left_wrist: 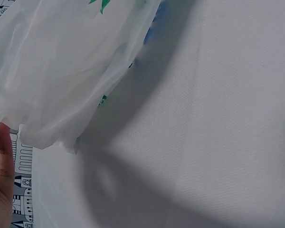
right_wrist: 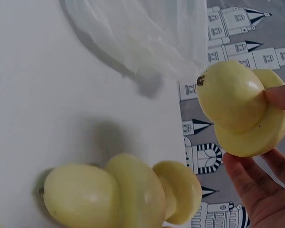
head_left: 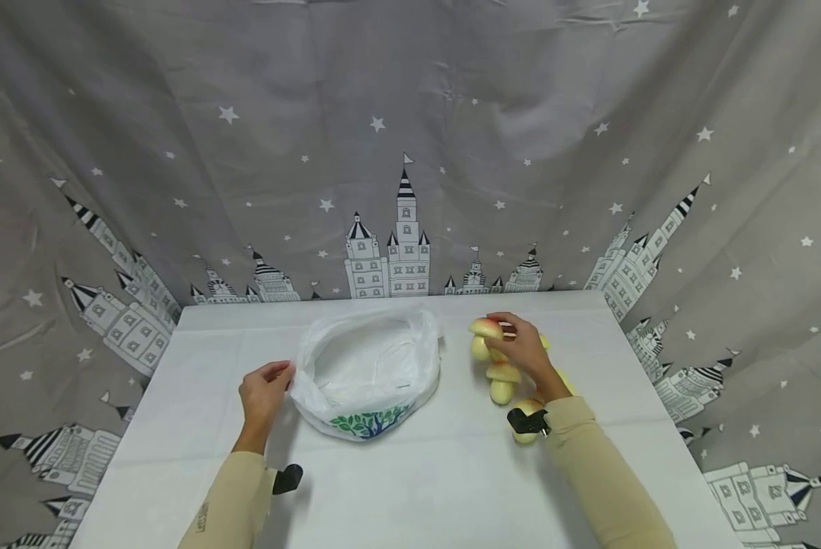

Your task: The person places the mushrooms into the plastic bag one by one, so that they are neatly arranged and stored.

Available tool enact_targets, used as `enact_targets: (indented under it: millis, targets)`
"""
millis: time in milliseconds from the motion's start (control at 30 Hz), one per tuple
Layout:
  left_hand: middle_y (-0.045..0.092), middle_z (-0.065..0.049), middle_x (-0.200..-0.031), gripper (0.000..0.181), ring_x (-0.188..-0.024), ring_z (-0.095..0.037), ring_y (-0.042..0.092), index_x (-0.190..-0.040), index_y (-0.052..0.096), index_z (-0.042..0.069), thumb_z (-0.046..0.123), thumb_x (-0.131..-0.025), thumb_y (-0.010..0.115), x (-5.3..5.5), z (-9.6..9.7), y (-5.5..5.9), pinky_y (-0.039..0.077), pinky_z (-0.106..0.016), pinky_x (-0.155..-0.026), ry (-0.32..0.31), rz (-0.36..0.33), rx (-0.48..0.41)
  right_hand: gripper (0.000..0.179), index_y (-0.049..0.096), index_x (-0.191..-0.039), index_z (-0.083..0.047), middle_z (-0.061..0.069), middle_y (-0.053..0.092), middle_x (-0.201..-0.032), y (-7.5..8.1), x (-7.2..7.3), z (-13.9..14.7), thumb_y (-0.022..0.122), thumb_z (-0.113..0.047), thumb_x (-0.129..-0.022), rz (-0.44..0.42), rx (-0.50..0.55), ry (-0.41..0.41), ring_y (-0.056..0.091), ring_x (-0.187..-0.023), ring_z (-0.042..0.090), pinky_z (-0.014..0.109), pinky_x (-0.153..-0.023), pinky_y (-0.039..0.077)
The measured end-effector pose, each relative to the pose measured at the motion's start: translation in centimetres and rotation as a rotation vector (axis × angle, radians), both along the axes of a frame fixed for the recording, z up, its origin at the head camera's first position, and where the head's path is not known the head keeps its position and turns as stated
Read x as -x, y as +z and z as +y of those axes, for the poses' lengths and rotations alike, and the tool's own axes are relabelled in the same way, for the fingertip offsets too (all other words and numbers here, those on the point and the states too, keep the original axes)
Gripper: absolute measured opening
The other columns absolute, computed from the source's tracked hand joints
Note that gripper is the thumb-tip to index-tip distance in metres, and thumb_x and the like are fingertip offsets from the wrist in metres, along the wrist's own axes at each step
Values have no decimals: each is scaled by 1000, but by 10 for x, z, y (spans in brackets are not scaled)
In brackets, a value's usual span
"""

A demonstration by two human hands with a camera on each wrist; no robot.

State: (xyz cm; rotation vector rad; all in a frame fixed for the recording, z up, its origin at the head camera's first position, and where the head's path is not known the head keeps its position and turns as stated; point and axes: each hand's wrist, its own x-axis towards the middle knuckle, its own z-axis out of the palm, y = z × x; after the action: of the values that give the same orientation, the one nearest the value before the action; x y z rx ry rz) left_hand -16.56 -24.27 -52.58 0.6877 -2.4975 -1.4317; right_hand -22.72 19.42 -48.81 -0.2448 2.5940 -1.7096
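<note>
A white plastic bag with a green and blue tree print lies with its mouth wide and facing up, left of the table's middle. My left hand pinches the bag's left rim between thumb and fingers; in the left wrist view the fingers show at the bag's edge. My right hand grips a yellow toy mushroom with an orange-tinted cap, thumb on one side and fingertips under the cap. Below that hand, more toy mushrooms lie on the table, some partly hidden by the hand and forearm.
A white cloth covers the table. Behind it and at both sides hangs a grey curtain with stars and castles. One mushroom lies nearer the front, beside the right sleeve and partly covered by the black wrist mount.
</note>
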Motion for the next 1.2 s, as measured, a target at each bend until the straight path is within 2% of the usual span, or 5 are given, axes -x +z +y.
enact_targets:
  millis: [233,433,667,1000,1200]
  targets:
    - [67,-21,-105,28,-86,-24,64,-113,68,-3,17,-94,62,1,0,2,45,-9,-61,-10,-8,-16,46,61,-125,-3,20,60,-125,-4,3,-21,72,-8,-81,-7,1,9,61,-108,36,33,-78,54]
    - [69,-19,-99,26,-77,-15,63,-110,69,-3,16,-92,64,0,2,3,50,-17,-61,7,7,-17,45,63,-123,-5,18,62,-123,-5,5,-37,73,-8,-80,-10,-27,4,62,-107,35,37,-81,54]
    - [69,-18,-98,25,-76,-14,63,-109,69,-2,16,-92,65,0,2,3,49,-14,-61,11,21,-39,43,65,-120,-6,14,64,-119,-8,6,-55,73,-8,-78,5,-50,-13,63,-104,33,38,-79,54]
    - [68,-19,-100,26,-77,-14,63,-111,69,-2,17,-93,64,1,2,3,45,-9,-61,-3,13,-33,41,67,-117,-7,12,67,-115,-11,8,-88,75,-9,-77,49,-49,21,64,-100,30,36,-77,54]
    - [69,-16,-94,25,-72,-11,62,-108,69,-3,15,-92,64,0,2,1,49,-15,-60,17,22,-35,41,67,-117,-6,13,67,-113,-14,9,-109,75,-7,-76,54,-38,65,64,-97,30,36,-76,55]
